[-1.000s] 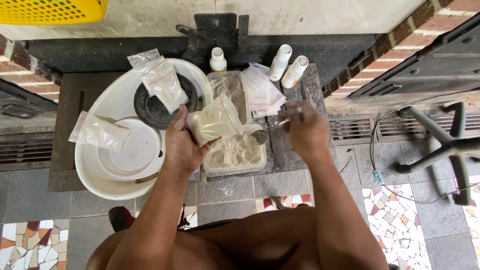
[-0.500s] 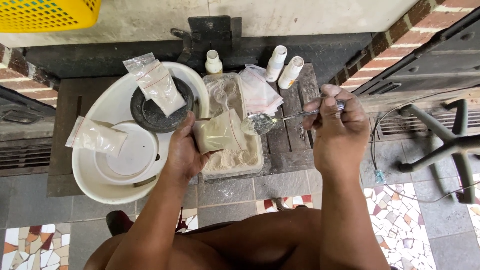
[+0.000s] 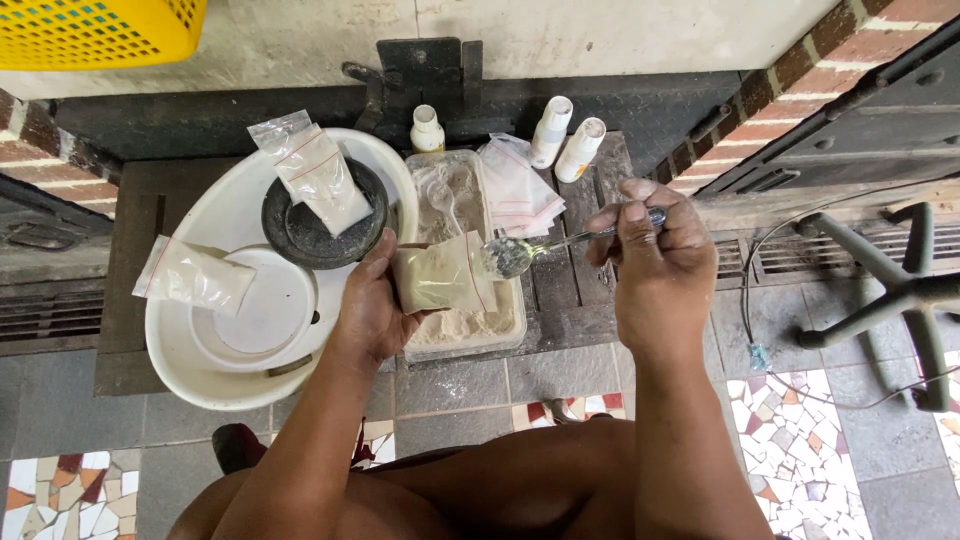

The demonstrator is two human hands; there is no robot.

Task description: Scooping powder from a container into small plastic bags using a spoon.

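My left hand (image 3: 372,305) holds a small clear plastic bag (image 3: 438,277) part-filled with pale powder, above a clear rectangular tub of the same powder (image 3: 470,330). My right hand (image 3: 655,255) grips the handle of a metal spoon (image 3: 520,253); its bowl sits at the bag's open right side. A second spoon (image 3: 443,205) lies in the tub's far end.
A white basin (image 3: 200,370) on the left holds a black round dish (image 3: 322,222), a white lid and filled powder bags (image 3: 310,170). Empty bags (image 3: 515,185) and three small white bottles (image 3: 566,140) stand behind the tub. A yellow basket (image 3: 100,30) sits top left; a chair base (image 3: 900,290) stands right.
My right hand has lifted the spoon out of the tub, swung right, then brought the spoon's bowl to the bag's mouth. My left hand kept the bag over the tub.
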